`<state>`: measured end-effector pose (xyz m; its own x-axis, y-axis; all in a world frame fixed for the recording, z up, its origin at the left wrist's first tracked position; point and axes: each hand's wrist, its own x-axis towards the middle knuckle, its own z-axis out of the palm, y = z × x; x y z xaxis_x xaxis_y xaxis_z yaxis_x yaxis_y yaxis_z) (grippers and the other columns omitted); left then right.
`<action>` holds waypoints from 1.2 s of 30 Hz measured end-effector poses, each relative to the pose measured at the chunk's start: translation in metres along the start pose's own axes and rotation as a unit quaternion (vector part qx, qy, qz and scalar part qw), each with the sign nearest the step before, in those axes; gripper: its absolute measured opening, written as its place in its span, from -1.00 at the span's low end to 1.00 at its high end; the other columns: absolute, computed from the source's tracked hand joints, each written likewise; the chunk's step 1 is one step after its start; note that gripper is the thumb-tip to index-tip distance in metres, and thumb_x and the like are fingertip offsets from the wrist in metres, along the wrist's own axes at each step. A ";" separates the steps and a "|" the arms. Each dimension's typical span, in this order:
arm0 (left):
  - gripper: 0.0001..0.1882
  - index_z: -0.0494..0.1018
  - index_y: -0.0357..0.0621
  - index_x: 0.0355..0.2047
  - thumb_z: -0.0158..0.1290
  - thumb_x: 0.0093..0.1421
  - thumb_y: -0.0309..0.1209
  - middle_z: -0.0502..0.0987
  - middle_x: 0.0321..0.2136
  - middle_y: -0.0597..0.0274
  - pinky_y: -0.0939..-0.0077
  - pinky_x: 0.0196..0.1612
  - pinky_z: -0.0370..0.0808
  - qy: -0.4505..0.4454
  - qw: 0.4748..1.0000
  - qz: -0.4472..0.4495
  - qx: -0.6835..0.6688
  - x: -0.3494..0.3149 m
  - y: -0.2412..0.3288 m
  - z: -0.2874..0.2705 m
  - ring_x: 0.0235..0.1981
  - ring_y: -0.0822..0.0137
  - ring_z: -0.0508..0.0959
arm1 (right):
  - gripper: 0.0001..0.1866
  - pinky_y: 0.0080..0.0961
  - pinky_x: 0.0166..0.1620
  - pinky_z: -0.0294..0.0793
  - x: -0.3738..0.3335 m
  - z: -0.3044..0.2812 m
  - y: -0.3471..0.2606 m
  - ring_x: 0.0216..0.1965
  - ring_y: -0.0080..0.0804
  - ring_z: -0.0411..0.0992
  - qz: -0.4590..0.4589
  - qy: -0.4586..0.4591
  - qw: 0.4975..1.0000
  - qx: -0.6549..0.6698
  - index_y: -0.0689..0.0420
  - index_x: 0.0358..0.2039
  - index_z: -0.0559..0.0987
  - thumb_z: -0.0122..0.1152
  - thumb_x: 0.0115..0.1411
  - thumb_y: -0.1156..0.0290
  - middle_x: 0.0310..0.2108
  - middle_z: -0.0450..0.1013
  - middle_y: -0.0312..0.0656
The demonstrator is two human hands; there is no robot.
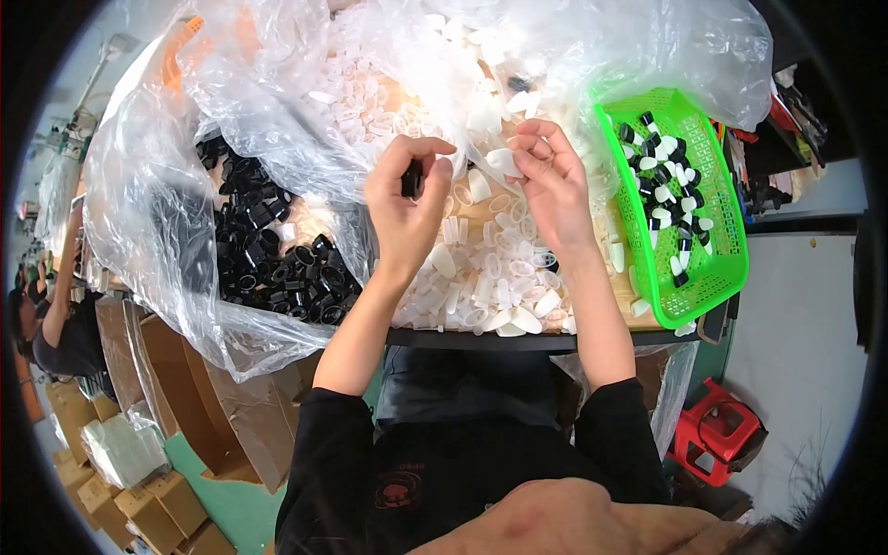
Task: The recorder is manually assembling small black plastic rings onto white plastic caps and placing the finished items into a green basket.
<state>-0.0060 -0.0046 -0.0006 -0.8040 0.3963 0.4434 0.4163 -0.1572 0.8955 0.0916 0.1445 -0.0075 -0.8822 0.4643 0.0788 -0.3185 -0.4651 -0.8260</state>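
My left hand is curled above the table with a small black plastic ring-shaped part held inside its fingers. To its right, my right hand pinches a white oval plastic piece between thumb and fingers. The two hands are apart. Below and between them lies a heap of clear and white plastic parts, some ring-shaped, some like flat ovals. Left of my left hand, a pile of black hollow plastic parts rests on a clear plastic bag.
A green perforated basket with several black-and-white assembled pieces stands at the table's right. Crumpled clear plastic bags cover the left and far sides. A red stool and cardboard boxes are on the floor. Another person is at far left.
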 end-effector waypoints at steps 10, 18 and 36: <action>-0.91 0.52 -0.20 -0.38 0.17 0.07 -0.58 0.30 -0.61 0.41 0.64 -0.54 0.18 -0.080 0.990 0.082 0.082 0.000 0.004 0.004 -0.60 0.55 0.24 | -0.71 -0.67 -0.13 0.33 -0.005 0.011 0.002 -0.23 -0.65 0.36 -0.062 0.005 0.990 -0.125 0.19 -0.04 0.40 0.16 0.23 0.54 -0.26 0.43 -0.32; -0.83 0.53 -0.25 -0.33 0.07 0.27 -0.38 0.39 -0.55 0.50 0.74 -0.48 0.18 -0.079 0.960 -0.210 -0.165 0.003 0.004 0.000 -0.53 0.66 0.26 | -0.74 -0.69 -0.12 0.31 -0.006 0.017 0.003 -0.24 -0.65 0.34 -0.155 0.037 0.968 -0.195 0.21 -0.07 0.38 0.16 0.24 0.54 -0.27 0.40 -0.30; -0.85 0.43 -0.20 -0.29 0.00 0.35 -0.37 0.33 -0.52 0.50 0.76 -0.48 0.15 -0.154 0.942 -0.216 -0.204 0.001 -0.003 0.004 -0.53 0.67 0.22 | -0.81 -0.77 -0.21 0.37 -0.005 0.013 -0.004 -0.31 -0.72 0.42 -0.073 0.031 0.967 -0.242 0.23 -0.21 0.58 0.25 0.24 0.39 -0.33 0.53 -0.34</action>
<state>-0.0065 0.0003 -0.0026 -0.6740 0.7365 0.0579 -0.1698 -0.2308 0.9581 0.0923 0.1341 0.0024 -0.8131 0.5495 0.1924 -0.2251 0.0081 -0.9743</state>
